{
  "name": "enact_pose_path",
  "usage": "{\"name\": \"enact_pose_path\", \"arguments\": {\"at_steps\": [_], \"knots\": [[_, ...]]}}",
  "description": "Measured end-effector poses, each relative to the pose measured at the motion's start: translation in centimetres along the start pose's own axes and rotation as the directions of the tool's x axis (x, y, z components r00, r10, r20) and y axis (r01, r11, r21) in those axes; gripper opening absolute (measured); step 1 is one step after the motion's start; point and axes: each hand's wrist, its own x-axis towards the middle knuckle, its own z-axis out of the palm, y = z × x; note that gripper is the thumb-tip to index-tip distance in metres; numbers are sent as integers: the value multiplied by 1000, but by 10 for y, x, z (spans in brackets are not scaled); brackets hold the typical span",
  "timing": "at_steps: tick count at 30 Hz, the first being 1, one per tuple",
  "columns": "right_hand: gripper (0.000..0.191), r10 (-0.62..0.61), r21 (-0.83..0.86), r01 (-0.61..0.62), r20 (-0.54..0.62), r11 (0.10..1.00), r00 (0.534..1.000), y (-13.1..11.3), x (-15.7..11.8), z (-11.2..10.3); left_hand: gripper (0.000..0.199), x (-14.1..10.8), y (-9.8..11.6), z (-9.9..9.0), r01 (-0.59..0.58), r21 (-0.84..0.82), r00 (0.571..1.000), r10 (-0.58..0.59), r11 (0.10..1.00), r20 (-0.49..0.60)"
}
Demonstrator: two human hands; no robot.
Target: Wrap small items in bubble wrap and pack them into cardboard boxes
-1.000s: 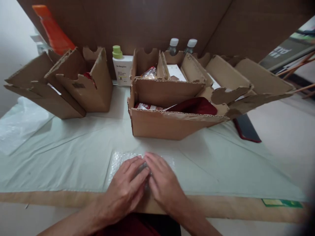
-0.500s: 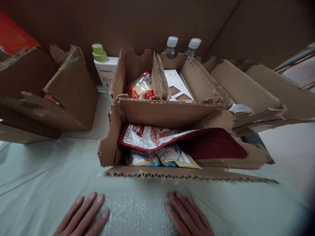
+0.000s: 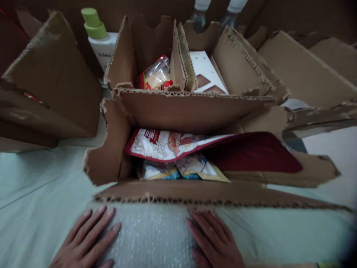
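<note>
A sheet of clear bubble wrap (image 3: 152, 236) lies at the bottom centre, in front of the cardboard boxes. My left hand (image 3: 86, 238) rests flat on its left edge, fingers spread and pointing forward. On the right edge lies my right hand (image 3: 213, 238), also flat, with nothing in its fingers. Just beyond the fingertips stands an open cardboard box (image 3: 178, 111). Inside it are a red and white packet (image 3: 167, 145), whose dark red part (image 3: 256, 152) reaches right, and a pale packet (image 3: 200, 169) with yellow edges beneath.
Farther back, cardboard compartments hold a red and clear food bag (image 3: 157, 76) and a white box (image 3: 206, 72). A white bottle with a green cap (image 3: 93, 24) stands behind left; two white-capped bottles (image 3: 199, 16) stand behind right. Another cardboard box (image 3: 64, 82) is at the left.
The view has shifted closer and lower, so the boxes look larger. Both hands and the bubble wrap appear slightly higher in view, and more of each hand shows.
</note>
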Motion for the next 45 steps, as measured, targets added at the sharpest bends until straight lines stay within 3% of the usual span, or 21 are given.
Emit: {"name": "enact_pose_path", "arguments": {"at_steps": [3, 6, 11, 15, 18, 22, 25, 29, 32, 35, 38, 41, 45], "knots": [[46, 3, 45, -1, -59, 999, 998, -5, 11, -6, 70, 16, 4, -20, 34, -81, 996, -27, 996, 88], [37, 28, 135, -8, -144, 991, 989, -9, 11, -8, 70, 17, 6, -29, 113, -170, 988, -91, 979, 128], [35, 126, 179, -82, -249, 980, 960, -24, 8, -11, 73, 26, 36, -40, 243, -273, 968, -250, 931, 10], [37, 2, 176, 36, -211, 984, 977, -62, 36, -7, 76, 57, 81, -43, 95, -322, 991, -121, 942, -60], [42, -161, 199, 174, -82, 964, 984, -84, 61, 7, 76, 72, 94, -28, -20, -323, 1000, 15, 946, -19], [42, -220, 61, 220, 1, 974, 975, -80, 61, 13, 72, 61, 76, -9, 3, -250, 996, 20, 968, 90], [38, -161, -42, 159, -66, 986, 985, -59, 34, 3, 65, 42, 64, -14, 37, -260, 993, -7, 965, 117], [31, 13, -13, -16, -190, 1000, 982, -34, -9, -11, 49, 22, 59, -25, 106, -261, 994, -106, 959, 12], [29, 151, 31, -148, -240, 989, 959, -20, -21, -15, 41, 15, 45, -26, 209, -182, 962, -236, 961, -137], [39, 236, 32, -235, -212, 971, 948, -14, -3, -13, 35, 16, 26, -19, 313, -82, 916, -323, 946, -238], [50, 267, 20, -267, -176, 963, 948, -17, 29, -5, 32, 25, 19, -10, 385, -65, 885, -388, 921, -258], [41, 263, 59, -256, -205, 965, 943, -28, 52, 6, 22, 36, 26, -1, 433, -120, 858, -449, 893, -248], [26, 325, 240, -262, -281, 935, 903, -50, 48, 6, 9, 41, 40, -3, 422, -248, 835, -480, 872, -268]]}}
